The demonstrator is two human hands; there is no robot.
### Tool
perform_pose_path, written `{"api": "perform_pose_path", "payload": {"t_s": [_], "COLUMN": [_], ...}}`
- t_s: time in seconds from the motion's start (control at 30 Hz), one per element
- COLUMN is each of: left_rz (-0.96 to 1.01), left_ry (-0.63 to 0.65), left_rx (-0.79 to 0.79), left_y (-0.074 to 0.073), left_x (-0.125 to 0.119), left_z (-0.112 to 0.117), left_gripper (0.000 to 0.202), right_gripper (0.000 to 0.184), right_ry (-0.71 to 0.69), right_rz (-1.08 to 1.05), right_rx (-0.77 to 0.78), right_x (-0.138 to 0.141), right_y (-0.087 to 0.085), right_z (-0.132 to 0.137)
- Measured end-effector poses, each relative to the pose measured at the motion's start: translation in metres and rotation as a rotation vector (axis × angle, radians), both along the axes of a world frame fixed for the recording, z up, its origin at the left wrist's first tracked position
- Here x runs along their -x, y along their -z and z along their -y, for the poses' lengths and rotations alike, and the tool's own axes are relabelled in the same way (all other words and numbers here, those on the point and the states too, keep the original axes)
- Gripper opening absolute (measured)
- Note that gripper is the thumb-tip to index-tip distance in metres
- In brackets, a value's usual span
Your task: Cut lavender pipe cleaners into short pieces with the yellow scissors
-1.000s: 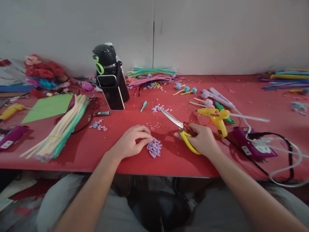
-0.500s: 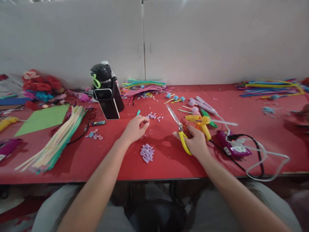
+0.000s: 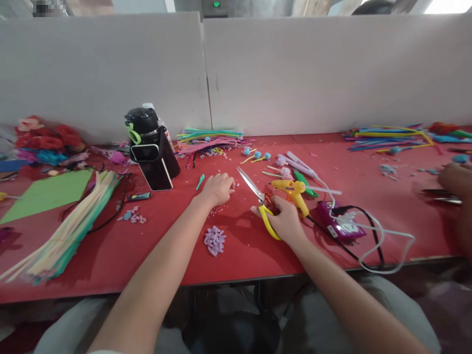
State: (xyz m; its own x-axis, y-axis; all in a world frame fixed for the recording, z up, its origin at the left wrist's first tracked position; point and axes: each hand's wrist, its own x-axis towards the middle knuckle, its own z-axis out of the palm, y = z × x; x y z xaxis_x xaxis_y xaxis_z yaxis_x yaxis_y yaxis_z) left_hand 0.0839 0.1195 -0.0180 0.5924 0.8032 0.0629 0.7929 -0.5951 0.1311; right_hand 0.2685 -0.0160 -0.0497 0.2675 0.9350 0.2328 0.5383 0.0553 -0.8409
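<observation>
My left hand [image 3: 217, 189] reaches across the red table [image 3: 236, 255], fingers curled down over small lilac bits scattered near the middle; what it pinches, if anything, is hidden. Behind it, nearer to me, lies a small heap of lilac cut pieces [image 3: 214, 240]. My right hand [image 3: 282, 221] rests on the table, closed round the yellow handles of the scissors [image 3: 258, 199], whose blades point away to the left.
A yellow glue gun [image 3: 293, 189] and a purple power strip [image 3: 337, 226] with cables lie right of the scissors. A black bottle [image 3: 147, 132], a phone [image 3: 153, 164], pipe-cleaner bundles [image 3: 210, 136], a green sheet [image 3: 47, 191] and pale stems [image 3: 70, 226] stand left. Another person's hand [image 3: 457, 179] works at far right.
My left hand left the lilac heap and moved forward to the scattered bits. The view tilted up and drifted right, bringing another person's hand into sight. The right hand kept the scissors.
</observation>
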Motion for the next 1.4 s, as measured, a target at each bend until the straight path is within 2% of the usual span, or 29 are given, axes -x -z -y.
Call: {"api": "perform_pose_path", "payload": {"t_s": [0.1, 0.2, 0.3, 0.4, 0.5, 0.6, 0.7, 0.83, 1.03, 1.2, 1.4], "left_rz": [-0.002, 0.076, 0.473, 0.778, 0.959, 1.062, 1.101, 1.154, 1.128, 1.129, 1.171], "left_ry": [-0.025, -0.057, -0.118, -0.084, -0.188, -0.282, -0.328, -0.343, -0.260, -0.185, -0.157], "left_rx": [-0.026, -0.076, 0.007, 0.151, 0.143, 0.160, 0.233, 0.328, 0.326, 0.336, 0.340], "left_y": [-0.003, -0.010, -0.016, -0.015, -0.008, 0.000, 0.007, 0.011, 0.011, 0.011, 0.012], "left_x": [0.003, 0.016, 0.043, 0.073, 0.098, 0.112, 0.113, 0.102, 0.088, 0.085, 0.085], "left_z": [0.006, 0.015, 0.027, 0.046, 0.068, 0.085, 0.092, 0.088, 0.081, 0.083, 0.084], "left_gripper": [0.005, 0.009, 0.010, 0.015, 0.018, 0.022, 0.027, 0.027, 0.031, 0.034, 0.032], "right_gripper": [0.055, 0.057, 0.056, 0.052, 0.050, 0.050, 0.049, 0.049, 0.049, 0.052, 0.053], "right_ry": [-0.003, -0.022, -0.034, -0.048, -0.076, -0.124, -0.148, -0.168, -0.152, -0.160, -0.190], "right_rz": [-0.004, -0.032, -0.038, -0.010, 0.095, 0.258, 0.369, 0.366, 0.341, 0.364, 0.398], "right_rx": [-0.010, -0.011, -0.004, -0.005, 0.033, 0.062, 0.062, 0.052, 0.026, 0.027, 0.049], "right_x": [0.000, 0.001, 0.001, 0.001, 0.002, 0.005, 0.008, 0.009, 0.009, 0.010, 0.009], "right_y": [-0.001, -0.002, -0.001, 0.003, 0.005, 0.005, 0.005, 0.003, 0.002, 0.002, 0.003], "right_z": [0.000, 0.000, 0.000, 0.001, 0.003, 0.006, 0.008, 0.010, 0.009, 0.009, 0.010]}}
